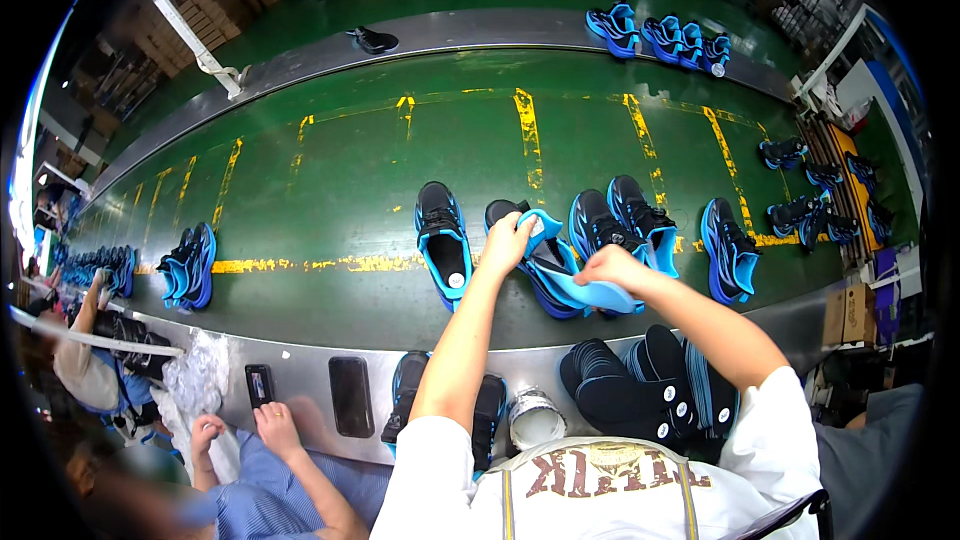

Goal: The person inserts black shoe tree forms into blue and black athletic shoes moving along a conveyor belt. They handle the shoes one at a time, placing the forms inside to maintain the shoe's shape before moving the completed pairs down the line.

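My left hand (508,243) pinches the light blue-lined tongue of a black and blue sneaker (546,298) on the green belt. In my right hand (612,268) is a bent insole (602,296), its light blue underside showing, held over the heel opening of that sneaker. Part of the shoe's opening is hidden by the insole and my fingers. Just left stands another sneaker (437,230) with a round white sticker inside. Close by on the right are two more sneakers (597,223), side by side, and a single one (728,250) farther over.
Black insoles (605,390) lie stacked on the metal ledge near me, beside a white pot (537,420) and sneakers (405,390). A phone (350,397) rests farther left. A co-worker's hands (275,427) are at lower left. Sneakers (665,37) also stand on the far ledge.
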Demonstrator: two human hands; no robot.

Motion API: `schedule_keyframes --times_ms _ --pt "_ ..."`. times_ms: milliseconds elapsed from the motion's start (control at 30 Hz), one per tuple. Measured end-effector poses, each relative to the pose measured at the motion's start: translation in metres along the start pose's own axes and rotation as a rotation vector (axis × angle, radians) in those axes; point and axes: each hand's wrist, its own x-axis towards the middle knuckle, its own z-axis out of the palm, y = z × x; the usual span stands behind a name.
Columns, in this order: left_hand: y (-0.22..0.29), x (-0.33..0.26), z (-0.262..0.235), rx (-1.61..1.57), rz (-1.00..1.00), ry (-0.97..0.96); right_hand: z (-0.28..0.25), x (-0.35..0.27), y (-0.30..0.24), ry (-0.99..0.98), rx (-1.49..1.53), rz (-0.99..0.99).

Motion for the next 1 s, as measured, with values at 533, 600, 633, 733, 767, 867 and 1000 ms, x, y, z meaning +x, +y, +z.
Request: schedule_keyframes --times_ms 533,600,633,733,767,867,1000 --pt "-0.019 -0.017 0.018 -0.046 0.126 0.158 0.040 0.019 0.004 0.096 -0.971 -0.247" --pt "-0.007 -0.015 0.018 -0.138 0.063 0.100 0.040 0.028 0.020 0.082 -0.948 -0.320" --pt "-0.002 -0.014 0.017 -0.226 -0.004 0.051 0.040 0.032 0.028 0.083 -0.943 -0.315" --pt "-0.010 -0.015 0.015 -0.221 0.002 0.060 0.051 0.043 0.028 0.127 -1.023 -0.467" --pt "-0.012 -0.015 0.014 -0.236 0.022 0.059 0.055 0.050 0.029 0.125 -1.018 -0.470" --pt "-0.009 -0.018 0.017 -0.150 0.042 0.065 0.059 0.075 0.043 0.234 -1.032 -0.528" --pt "-0.005 -0.021 0.014 -0.060 -0.008 0.067 0.061 0.078 0.043 0.201 -1.082 -0.440"
